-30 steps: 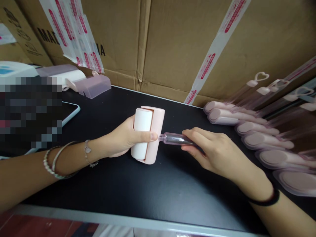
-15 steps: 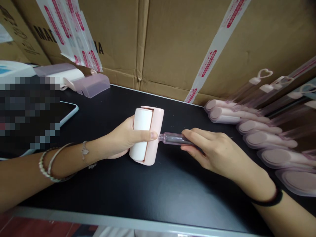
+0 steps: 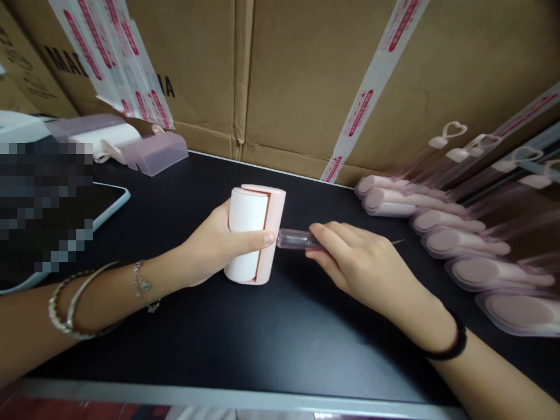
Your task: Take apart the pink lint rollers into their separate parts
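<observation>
My left hand (image 3: 223,242) is wrapped round a lint roller head (image 3: 249,216), a white roll in a pale pink curved holder, held upright above the black table. Its thumb lies across the front of the roll onto the pink holder. My right hand (image 3: 352,254) grips a translucent purplish handle (image 3: 295,239) from the right. That handle lies level, its left end against the side of the pink holder by my left thumb. The handle's far end is hidden in my right hand.
Several pink lint rollers with heart-shaped loops (image 3: 527,309) line the right side. Translucent purple covers (image 3: 157,153) and a white roll lie at the back left. A tablet-like device with a light blue edge (image 3: 118,201) is at left. Cardboard boxes (image 3: 297,76) stand behind.
The handle has moved up against the pink holder, and its narrow stepped tip no longer shows. Both hands appear slightly further left, as the whole view has shifted a little.
</observation>
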`<state>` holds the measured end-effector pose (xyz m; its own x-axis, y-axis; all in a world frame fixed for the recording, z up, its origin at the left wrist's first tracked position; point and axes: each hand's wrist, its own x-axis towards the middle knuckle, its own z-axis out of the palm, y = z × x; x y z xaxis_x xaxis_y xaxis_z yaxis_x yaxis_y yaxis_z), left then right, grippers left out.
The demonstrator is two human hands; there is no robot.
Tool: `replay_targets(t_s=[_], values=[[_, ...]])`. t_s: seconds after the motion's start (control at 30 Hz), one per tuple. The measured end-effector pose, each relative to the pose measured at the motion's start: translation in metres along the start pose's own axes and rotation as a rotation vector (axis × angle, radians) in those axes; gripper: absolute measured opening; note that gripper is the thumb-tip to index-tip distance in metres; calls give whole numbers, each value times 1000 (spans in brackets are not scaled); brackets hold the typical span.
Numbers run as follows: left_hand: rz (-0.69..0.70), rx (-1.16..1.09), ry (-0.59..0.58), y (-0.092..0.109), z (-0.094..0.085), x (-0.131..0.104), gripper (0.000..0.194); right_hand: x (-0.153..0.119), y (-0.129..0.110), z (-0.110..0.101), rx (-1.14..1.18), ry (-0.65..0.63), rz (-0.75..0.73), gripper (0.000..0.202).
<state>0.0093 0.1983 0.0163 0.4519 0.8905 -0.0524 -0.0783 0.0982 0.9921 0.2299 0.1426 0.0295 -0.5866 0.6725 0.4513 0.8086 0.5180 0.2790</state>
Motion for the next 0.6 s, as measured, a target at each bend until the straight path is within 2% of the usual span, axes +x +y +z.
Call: replay_targets(t_s=[0.03, 0.1, 0.17, 0.2, 0.23, 0.3, 0.4, 0.47, 0.53, 0.6], values=[[31, -10, 42, 0, 2, 0, 44, 0, -2, 1, -13, 60, 54, 22], [105, -62, 131, 0, 5, 1, 40, -1, -6, 1, 5, 264, 175, 35], [217, -92, 191, -1, 7, 0, 33, -2, -13, 2, 148, 495, 355, 44], [276, -89, 203, -1, 8, 0, 29, -2, -17, 2, 290, 565, 461, 46], [331, -78, 206, -1, 8, -1, 28, -1, -21, 3, 486, 581, 565, 47], [393, -18, 165, -3, 8, -3, 30, 3, -29, 6, 978, 488, 730, 48], [423, 186, -6, -9, 9, -8, 40, 11, -37, 10, 1637, 307, 842, 41], [460, 369, -146, -13, 11, -11, 49, 14, -37, 12, 1832, 303, 944, 35], [507, 562, -246, -14, 11, -11, 59, 14, -35, 13, 1879, 328, 1021, 30], [528, 745, -254, -6, 5, -6, 66, 13, -30, 14, 1862, 373, 1038, 26]])
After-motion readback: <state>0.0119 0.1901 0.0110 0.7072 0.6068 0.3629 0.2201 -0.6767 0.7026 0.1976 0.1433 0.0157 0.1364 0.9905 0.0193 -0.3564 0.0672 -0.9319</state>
